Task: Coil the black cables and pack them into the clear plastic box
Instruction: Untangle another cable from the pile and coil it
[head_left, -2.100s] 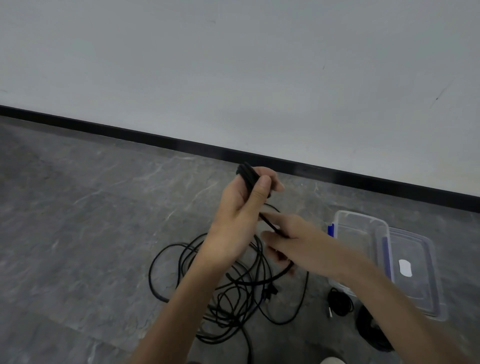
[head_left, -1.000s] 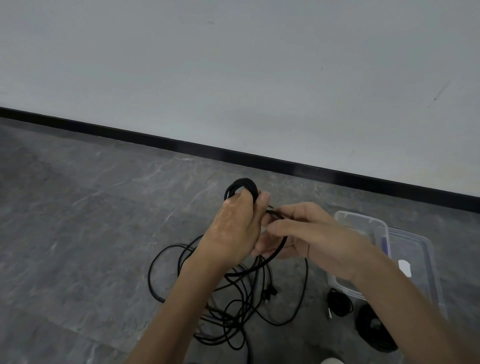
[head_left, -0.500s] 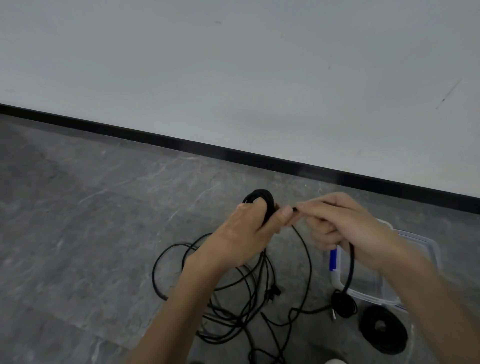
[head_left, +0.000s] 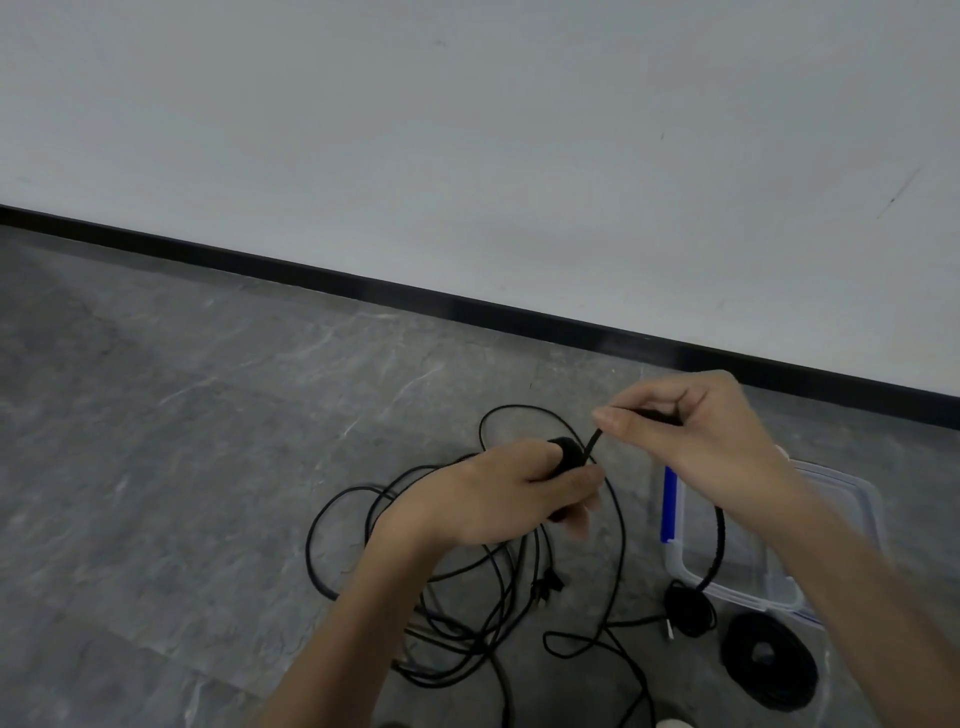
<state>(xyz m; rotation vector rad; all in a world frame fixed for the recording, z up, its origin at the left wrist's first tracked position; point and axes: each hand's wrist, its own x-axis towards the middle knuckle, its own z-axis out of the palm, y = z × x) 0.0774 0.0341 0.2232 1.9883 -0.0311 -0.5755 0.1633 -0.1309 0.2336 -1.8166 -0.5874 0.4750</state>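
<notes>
Head view: the person is working over a grey stone floor (head_left: 208, 467), with a white wall (head_left: 467, 156) and a black skirting strip (head_left: 311, 270) on the far side. The left hand (head_left: 509, 493) is gripping a small wound coil of black cable (head_left: 569, 451), with the fingers curled round it and the thumb lying along its near side. The right hand (head_left: 696, 436) is being held just to the right of it and slightly farther off, pinching the free strand (head_left: 593, 440) between thumb and forefinger, the other fingers being folded in. A braided length (head_left: 720, 540) is hanging from under the right wrist to a small coiled bundle (head_left: 687, 609) on the floor. The loose black cables (head_left: 467, 597) are lying tangled on the floor below and near the left hand. The clear plastic box (head_left: 748, 595) is standing on the floor at the right, its blue latch (head_left: 670, 504) facing left; the braided length is crossing in front of its near left corner. The right forearm is covering much of its interior, so the contents cannot be told. A larger flat coil (head_left: 769, 660) is lying outside the box, just near of it.
</notes>
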